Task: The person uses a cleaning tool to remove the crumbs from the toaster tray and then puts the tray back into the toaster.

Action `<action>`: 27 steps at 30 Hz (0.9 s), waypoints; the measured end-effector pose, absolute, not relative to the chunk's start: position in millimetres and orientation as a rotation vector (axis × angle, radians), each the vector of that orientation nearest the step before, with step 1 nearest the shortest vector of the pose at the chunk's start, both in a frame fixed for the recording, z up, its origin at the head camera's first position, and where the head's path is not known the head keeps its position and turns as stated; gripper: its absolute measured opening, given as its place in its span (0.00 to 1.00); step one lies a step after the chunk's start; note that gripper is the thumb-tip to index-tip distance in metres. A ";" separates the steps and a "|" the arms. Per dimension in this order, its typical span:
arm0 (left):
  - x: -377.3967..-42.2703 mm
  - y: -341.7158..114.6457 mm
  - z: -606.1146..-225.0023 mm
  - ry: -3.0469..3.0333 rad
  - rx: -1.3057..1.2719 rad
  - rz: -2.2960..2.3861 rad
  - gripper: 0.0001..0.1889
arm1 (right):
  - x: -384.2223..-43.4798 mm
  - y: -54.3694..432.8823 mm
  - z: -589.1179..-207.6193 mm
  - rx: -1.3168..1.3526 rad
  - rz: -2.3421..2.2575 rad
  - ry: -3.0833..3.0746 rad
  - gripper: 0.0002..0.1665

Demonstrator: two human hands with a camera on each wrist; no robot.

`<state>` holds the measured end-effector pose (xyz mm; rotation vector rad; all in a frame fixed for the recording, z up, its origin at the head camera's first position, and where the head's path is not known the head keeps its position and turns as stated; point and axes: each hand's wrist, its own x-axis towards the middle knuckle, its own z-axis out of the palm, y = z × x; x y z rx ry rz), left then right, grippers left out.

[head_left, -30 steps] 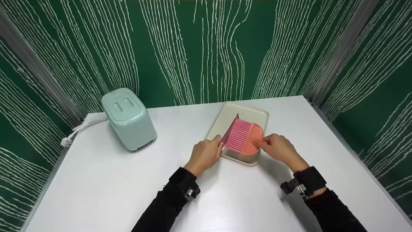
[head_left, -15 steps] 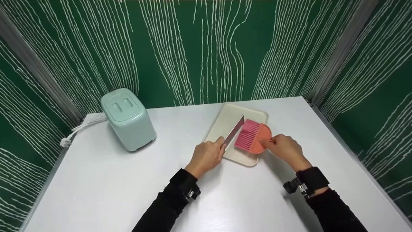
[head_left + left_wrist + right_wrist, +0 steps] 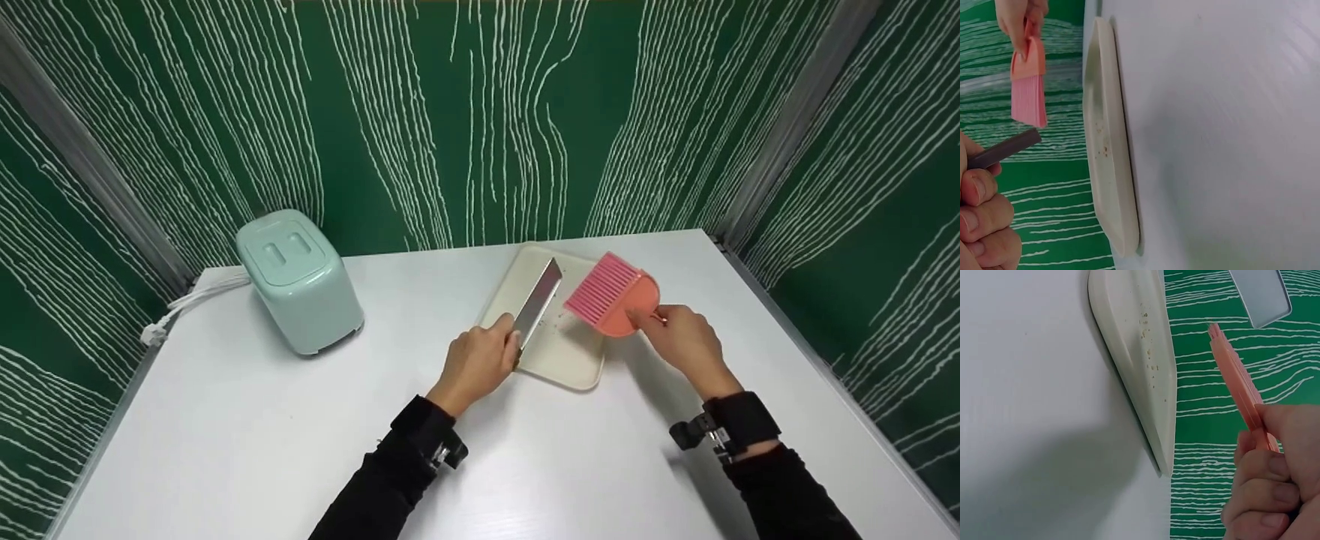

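My left hand (image 3: pixel 480 366) grips one end of a thin, rimmed metal crumb tray (image 3: pixel 537 304), tilted on its edge above the left part of a cream tray (image 3: pixel 559 364). My right hand (image 3: pixel 686 346) pinches the orange handle of a small pink-bristled brush (image 3: pixel 606 291), thumb flat on the handle. The brush hangs over the cream tray's right side, apart from the crumb tray. Brown crumbs (image 3: pixel 1105 151) lie scattered on the cream tray's floor. In the right wrist view the brush (image 3: pixel 1235 379) is edge-on, with the crumb tray (image 3: pixel 1261 295) beyond it.
A mint-green toaster (image 3: pixel 300 285) with its lid on stands at the back left of the white table (image 3: pixel 300 450). Its white cord and plug (image 3: pixel 155 331) trail to the table's left edge. Green walls with white wavy lines (image 3: pixel 510 112) enclose the back and sides.
The brush has lifted off the crumb tray and moved right and up with my right hand. Crumbs now show on the cream tray. My left hand has stayed nearly in place, the crumb tray turning slightly.
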<state>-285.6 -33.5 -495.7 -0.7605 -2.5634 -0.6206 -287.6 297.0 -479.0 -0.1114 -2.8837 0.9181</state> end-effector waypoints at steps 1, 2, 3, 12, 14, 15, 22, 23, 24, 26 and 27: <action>-284.7 -32.9 -496.2 -2.568 -0.761 -0.640 0.13 | -287.5 299.1 -480.4 -0.122 0.922 -2.883 0.34; -283.8 -32.2 -496.6 -2.570 -0.762 -0.659 0.13 | -287.4 301.5 -482.0 -0.132 0.925 -2.880 0.35; -283.0 -31.6 -497.0 -2.571 -0.763 -0.675 0.13 | -287.3 303.9 -483.4 -0.139 0.927 -2.874 0.35; -285.5 -32.3 -499.2 -2.599 -0.725 -0.903 0.13 | -290.4 325.6 -494.9 -0.253 1.029 -2.819 0.31; -286.4 -32.9 -499.9 -2.599 -0.714 -0.964 0.13 | -290.6 330.2 -498.4 -0.256 1.050 -2.806 0.29; -286.5 -33.2 -499.9 -2.598 -0.708 -0.990 0.14 | -290.8 332.5 -500.2 -0.262 1.062 -2.806 0.28; -288.0 -35.4 -501.0 -2.593 -0.654 -1.119 0.16 | -292.0 348.4 -513.0 -0.304 1.099 -2.860 0.25; -288.2 -35.7 -501.3 -2.597 -0.642 -1.134 0.17 | -292.1 350.4 -514.7 -0.309 1.100 -2.872 0.25; -288.4 -36.1 -501.6 -2.599 -0.632 -1.150 0.18 | -292.1 352.3 -516.3 -0.313 1.088 -2.882 0.25; -288.8 -36.8 -502.0 -2.591 -0.616 -1.186 0.18 | -291.7 355.9 -519.2 -0.322 1.079 -2.894 0.25; -289.0 -37.1 -502.1 -2.587 -0.611 -1.206 0.19 | -291.5 357.2 -520.7 -0.329 1.073 -2.895 0.25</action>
